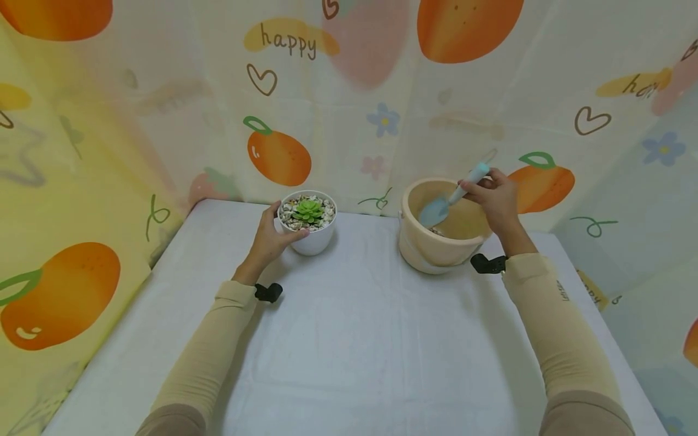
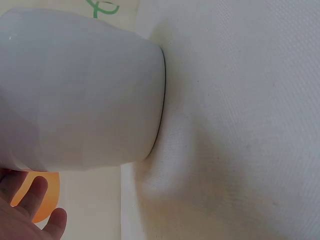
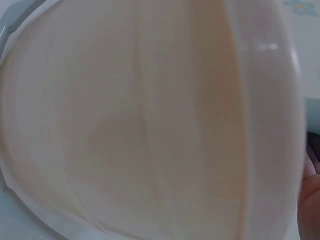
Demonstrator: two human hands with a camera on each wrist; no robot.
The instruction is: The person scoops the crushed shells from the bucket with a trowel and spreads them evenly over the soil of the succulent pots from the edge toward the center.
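Note:
A white flowerpot [image 1: 313,243] with a green succulent [image 1: 308,211] among pebbles stands upright on the table. My left hand [image 1: 271,235] holds its rim, thumb across the front and fingers at the left side. In the left wrist view the pot [image 2: 82,90] fills the upper left, with some fingers [image 2: 34,197] apart below it. My right hand [image 1: 497,197] grips a light-blue trowel [image 1: 434,212] by its handle, the blade tilted down inside a beige bucket [image 1: 420,251]. Pebbles partly show at the bucket's bottom. The right wrist view shows mostly the bucket's wall [image 3: 125,120].
The table [image 1: 349,351] has a white cloth. A printed curtain [image 1: 349,115] with oranges hangs right behind the pot and bucket, and more of it encloses both sides. The bucket's handle [image 1: 436,264] hangs down its front.

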